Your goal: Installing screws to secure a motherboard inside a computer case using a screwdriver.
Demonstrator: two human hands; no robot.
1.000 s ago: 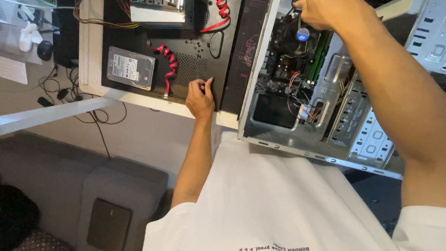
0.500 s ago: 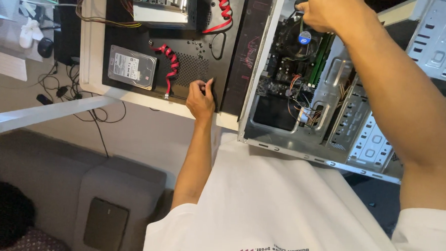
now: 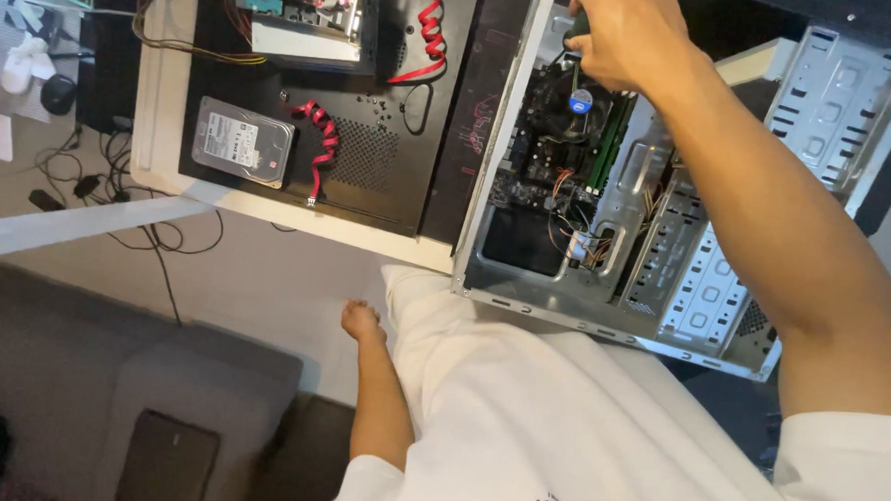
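Observation:
My right hand [image 3: 625, 33] reaches into an open grey computer case [image 3: 704, 292] and is closed around a dark tool handle [image 3: 578, 26], just above the cooler fan with a blue sticker [image 3: 580, 101] on the motherboard [image 3: 544, 165]. What the tool's tip touches is hidden. My left hand [image 3: 362, 322] hangs below the white table edge [image 3: 366, 239], fingers curled, holding nothing and touching nothing.
A silver hard drive [image 3: 242, 141] and coiled red cables [image 3: 315, 140] lie on a black side panel [image 3: 379, 167] left of the case. A drive unit [image 3: 306, 14] sits at the back. Loose wires [image 3: 117, 196] hang at left above a grey sofa [image 3: 109, 386].
My left hand has let go of the table's front edge and dropped below it. My right hand stays in the case on the tool.

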